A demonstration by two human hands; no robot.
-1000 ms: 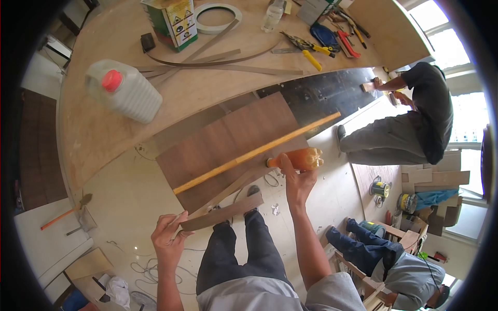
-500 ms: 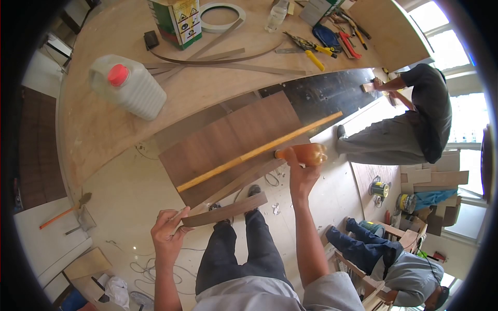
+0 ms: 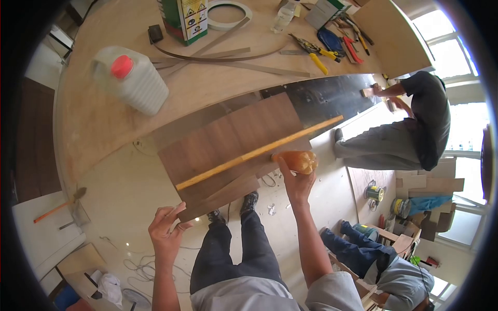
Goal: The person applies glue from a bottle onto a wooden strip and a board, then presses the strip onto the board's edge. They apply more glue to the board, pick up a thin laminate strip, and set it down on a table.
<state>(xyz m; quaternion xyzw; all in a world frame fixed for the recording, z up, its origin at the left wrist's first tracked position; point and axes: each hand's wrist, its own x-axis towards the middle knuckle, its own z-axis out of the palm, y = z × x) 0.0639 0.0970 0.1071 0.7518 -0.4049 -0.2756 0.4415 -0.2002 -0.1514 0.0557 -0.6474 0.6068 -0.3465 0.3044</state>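
Observation:
My left hand (image 3: 167, 231) pinches one end of a narrow brown veneer strip (image 3: 220, 197), which now lies against the lower edge of a dark walnut veneer sheet (image 3: 228, 140). My right hand (image 3: 297, 184) grips an orange plastic bottle (image 3: 298, 160) held on its side, its tip toward the sheet. A long yellow wooden straightedge (image 3: 259, 152) lies diagonally across the sheet. The sheet overhangs the front edge of a plywood workbench (image 3: 93, 129). My dark trousers and shoes show below.
On the bench stand a white jug with a red cap (image 3: 129, 83), a green tin (image 3: 184, 18), a tape ring (image 3: 230, 9), veneer offcuts (image 3: 228, 57) and pliers (image 3: 311, 52). One person (image 3: 410, 129) bends at the right; another (image 3: 384, 264) sits below. A hammer (image 3: 57, 205) lies on the floor.
My left hand lifted the strip up against the veneer sheet's lower edge. My right hand moved the orange bottle slightly left and down, close to the straightedge.

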